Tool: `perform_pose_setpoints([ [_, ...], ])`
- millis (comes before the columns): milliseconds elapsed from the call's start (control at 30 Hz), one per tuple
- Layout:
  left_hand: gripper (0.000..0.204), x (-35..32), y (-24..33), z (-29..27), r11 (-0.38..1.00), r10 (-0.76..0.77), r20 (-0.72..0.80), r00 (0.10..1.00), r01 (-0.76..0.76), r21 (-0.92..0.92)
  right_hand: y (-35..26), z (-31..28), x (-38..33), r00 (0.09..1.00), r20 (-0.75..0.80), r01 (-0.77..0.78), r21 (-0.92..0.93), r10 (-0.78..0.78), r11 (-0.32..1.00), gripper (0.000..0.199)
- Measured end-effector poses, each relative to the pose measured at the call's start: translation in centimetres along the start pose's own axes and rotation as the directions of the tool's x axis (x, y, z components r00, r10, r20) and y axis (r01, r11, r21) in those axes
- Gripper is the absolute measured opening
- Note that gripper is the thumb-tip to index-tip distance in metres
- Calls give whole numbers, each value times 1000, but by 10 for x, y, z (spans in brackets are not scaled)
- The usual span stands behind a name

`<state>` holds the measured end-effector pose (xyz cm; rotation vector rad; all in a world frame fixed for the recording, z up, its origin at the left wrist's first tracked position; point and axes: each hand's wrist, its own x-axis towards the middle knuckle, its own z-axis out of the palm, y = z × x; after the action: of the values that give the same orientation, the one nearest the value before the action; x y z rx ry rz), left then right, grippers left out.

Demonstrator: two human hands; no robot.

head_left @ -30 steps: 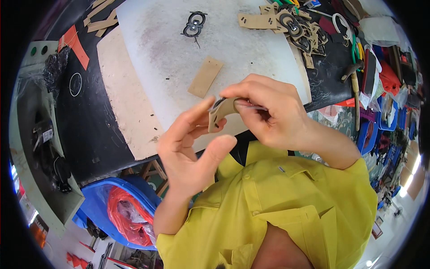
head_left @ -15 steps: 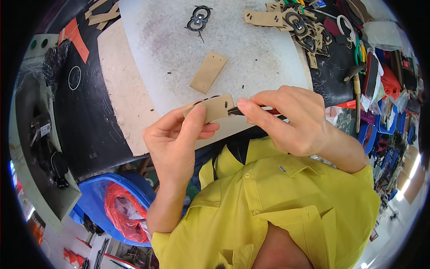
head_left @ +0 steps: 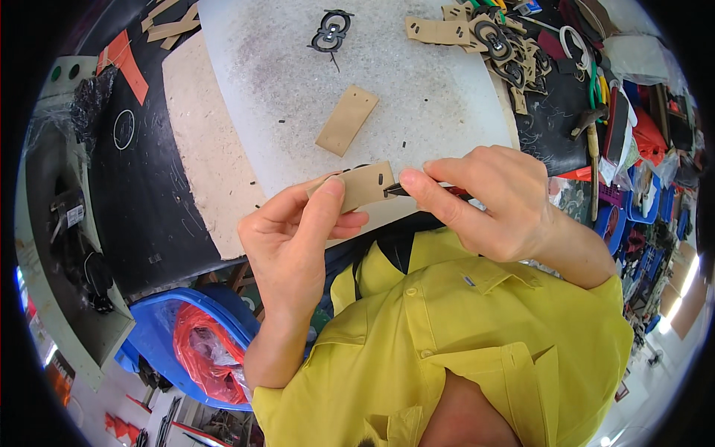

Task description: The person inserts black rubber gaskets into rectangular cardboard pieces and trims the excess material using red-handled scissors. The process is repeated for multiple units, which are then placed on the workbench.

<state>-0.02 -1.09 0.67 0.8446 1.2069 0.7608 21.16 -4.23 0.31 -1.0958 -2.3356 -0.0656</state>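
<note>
My left hand (head_left: 294,223) pinches a tan rectangular strip (head_left: 357,188) between thumb and fingers, just above the table's near edge. Two small dark marks, like slots, show near the strip's right end. Part of a dark piece peeks out behind its upper edge. In my right hand (head_left: 488,201) is a slim pointed tool (head_left: 399,191) with a black tip and some red on its body; its tip touches the strip's right end at the lower mark. My fingers cover most of the tool, so its exact kind is unclear. Beyond lies another tan strip (head_left: 347,121), flat, with small holes.
A black buckle-like part (head_left: 330,31) lies on the whitish work sheet (head_left: 268,97). Far right, strips and black buckles form a pile (head_left: 514,52). A hammer (head_left: 588,123) rests at the right edge. Below left stands a blue bin (head_left: 160,320) holding red plastic.
The strip has tilted and shifted slightly right, its right end dropping a little. My right hand has moved slightly right, and the tool tip stays at the strip's end.
</note>
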Motion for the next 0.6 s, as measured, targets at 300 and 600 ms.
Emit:
perform_pose_setpoints([
  [300, 22, -9, -3, 14, 971, 191, -43, 981, -182, 156, 0, 1, -3, 925, 184, -377, 323, 333, 868, 15],
  [600, 30, 4, -16, 6, 953, 20, 15, 1000, -14, -303, 3, 0, 18, 942, -160, -266, 180, 295, 947, 31],
])
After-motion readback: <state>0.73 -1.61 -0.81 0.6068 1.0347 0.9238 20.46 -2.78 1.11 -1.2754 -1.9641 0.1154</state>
